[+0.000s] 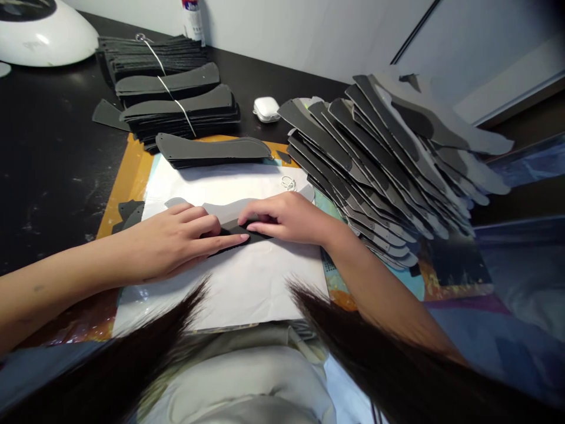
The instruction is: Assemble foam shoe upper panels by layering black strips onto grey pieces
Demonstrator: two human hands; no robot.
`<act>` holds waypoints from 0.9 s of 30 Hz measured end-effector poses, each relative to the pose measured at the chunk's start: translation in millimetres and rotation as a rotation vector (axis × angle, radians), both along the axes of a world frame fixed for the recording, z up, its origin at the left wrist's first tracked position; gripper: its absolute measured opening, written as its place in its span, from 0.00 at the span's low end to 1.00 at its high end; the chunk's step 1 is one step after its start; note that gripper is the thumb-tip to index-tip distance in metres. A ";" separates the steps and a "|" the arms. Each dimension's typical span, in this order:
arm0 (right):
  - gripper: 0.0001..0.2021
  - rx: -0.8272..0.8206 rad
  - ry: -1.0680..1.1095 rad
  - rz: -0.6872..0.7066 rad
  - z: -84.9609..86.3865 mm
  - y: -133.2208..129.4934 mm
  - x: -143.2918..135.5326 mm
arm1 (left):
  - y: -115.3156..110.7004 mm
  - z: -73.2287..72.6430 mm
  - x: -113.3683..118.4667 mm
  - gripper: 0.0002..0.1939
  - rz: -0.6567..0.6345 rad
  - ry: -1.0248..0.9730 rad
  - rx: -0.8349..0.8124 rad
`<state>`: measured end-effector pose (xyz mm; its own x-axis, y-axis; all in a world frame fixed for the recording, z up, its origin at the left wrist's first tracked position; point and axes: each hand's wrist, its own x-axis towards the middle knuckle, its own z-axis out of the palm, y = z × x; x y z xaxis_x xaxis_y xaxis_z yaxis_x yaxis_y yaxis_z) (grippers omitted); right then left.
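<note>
— How are the hands set?
— Left hand (176, 238) lies flat, fingers straight, pressing a dark strip (241, 229) onto the white sheet (247, 282). Right hand (286, 218) curls over the strip's other end, fingertips pinning it.
— Gripping?
— Neither closes round it; both press.

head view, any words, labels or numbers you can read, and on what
No text reads clearly.
Bottle at the back wall: a red and blue label, too blurred and cut off to read.
Printed mat under the white sheet: coloured print, nothing legible.
White case: no marking visible.
</note>
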<state>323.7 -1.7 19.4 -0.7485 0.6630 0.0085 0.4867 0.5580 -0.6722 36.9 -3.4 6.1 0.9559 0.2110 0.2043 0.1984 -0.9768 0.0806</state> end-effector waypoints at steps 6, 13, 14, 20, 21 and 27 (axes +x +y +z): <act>0.10 0.012 -0.049 -0.007 1.1 -1.8 -1.0 | -0.8 1.8 1.1 0.25 0.002 0.009 0.028; 0.11 0.016 -0.072 -0.011 3.6 -4.5 -2.2 | -1.6 1.1 -1.8 0.27 0.020 0.046 0.016; 0.11 0.012 -0.074 -0.009 4.2 -4.3 -2.3 | -1.9 1.0 -2.4 0.28 0.024 0.049 0.011; 0.11 -0.010 -0.091 -0.003 7.3 -2.4 -2.4 | -3.2 2.8 -2.7 0.29 0.049 0.113 -0.029; 0.11 -0.010 -0.093 0.001 7.3 -2.2 -2.4 | -3.3 2.7 -2.5 0.29 0.056 0.112 -0.036; 0.11 -0.009 -0.095 0.000 7.4 -3.6 -3.5 | -3.7 -1.8 -3.0 0.29 0.048 0.049 -0.048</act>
<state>320.2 -5.3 26.9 -0.7456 0.6628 -0.0690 0.5487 0.5518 -0.6280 33.9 -7.0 4.3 0.9530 0.2654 0.1462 0.2500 -0.9613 0.1157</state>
